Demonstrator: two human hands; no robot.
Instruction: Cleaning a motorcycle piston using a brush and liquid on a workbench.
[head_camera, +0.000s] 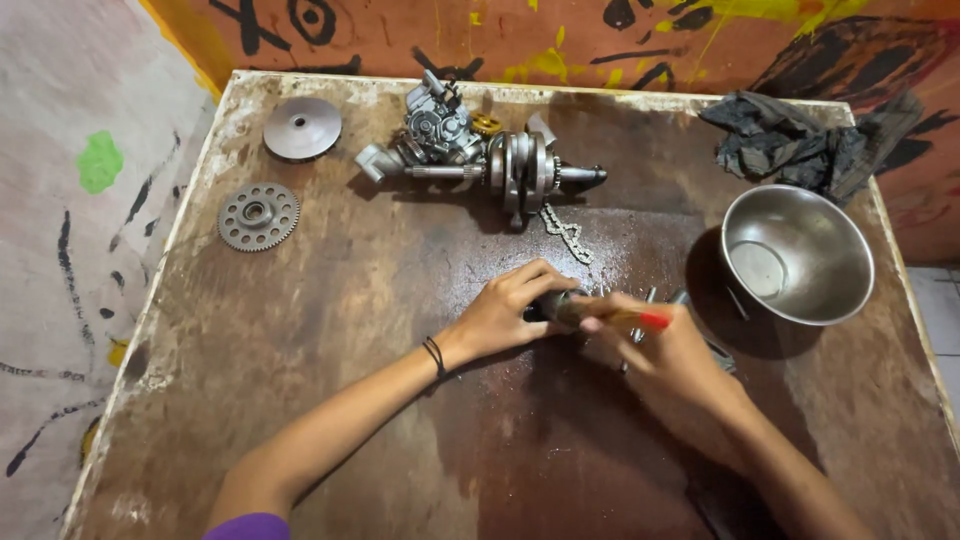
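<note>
Steel bowl (797, 254) beside them, your left hand (505, 312) grips a dark cylinder (553, 304) steady while your right hand (668, 352), closed around a red-tipped brush (625, 318), works it.

One bowl (797, 254), one gear (258, 216), one rag (800, 145)

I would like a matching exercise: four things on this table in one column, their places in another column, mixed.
1. metal bowl
2. toothed gear
3. dark rag
4. crankshaft

a. far right corner
b. left edge
c. far middle, above the chain
d. right side, nearer than the rag

Pairs: 1-d, 2-b, 3-a, 4-c
</note>
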